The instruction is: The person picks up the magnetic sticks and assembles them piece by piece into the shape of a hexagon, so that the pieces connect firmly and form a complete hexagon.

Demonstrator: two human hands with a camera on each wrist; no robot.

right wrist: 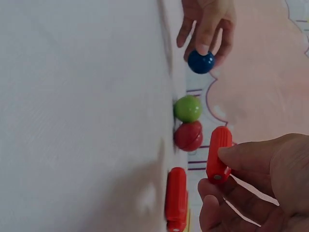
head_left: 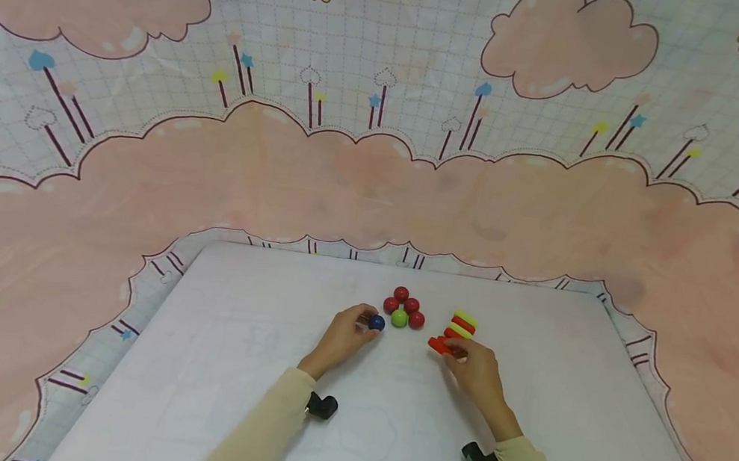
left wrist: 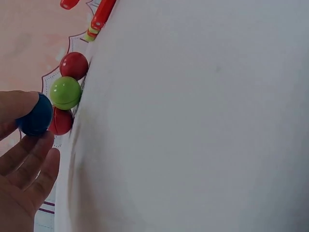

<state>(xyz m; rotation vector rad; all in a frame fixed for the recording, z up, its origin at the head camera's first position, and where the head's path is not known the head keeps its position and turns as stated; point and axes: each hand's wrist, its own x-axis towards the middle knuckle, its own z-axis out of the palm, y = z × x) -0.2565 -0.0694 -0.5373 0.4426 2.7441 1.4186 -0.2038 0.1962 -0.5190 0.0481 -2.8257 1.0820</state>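
My left hand (head_left: pixel 341 339) pinches a dark blue ball (head_left: pixel 376 323) between thumb and fingers, just left of a cluster of balls. That cluster has one green ball (head_left: pixel 398 318) at its front and several red balls (head_left: pixel 401 293) around it. With thumb and fingers, my right hand (head_left: pixel 481 374) holds a small red ridged stick (right wrist: pixel 219 154), raised off the table in the right wrist view. Beyond this hand lies a row of yellow and red sticks (head_left: pixel 460 330). Another red stick (right wrist: pixel 176 198) lies on the table below the held one.
The white table (head_left: pixel 242 412) bears all these pieces near its far edge. A patterned pink cloth (head_left: pixel 360 192) hangs behind it and shows at the sides. Black wrist cameras (head_left: pixel 483 460) stick out from the beige sleeves (head_left: pixel 267 430).
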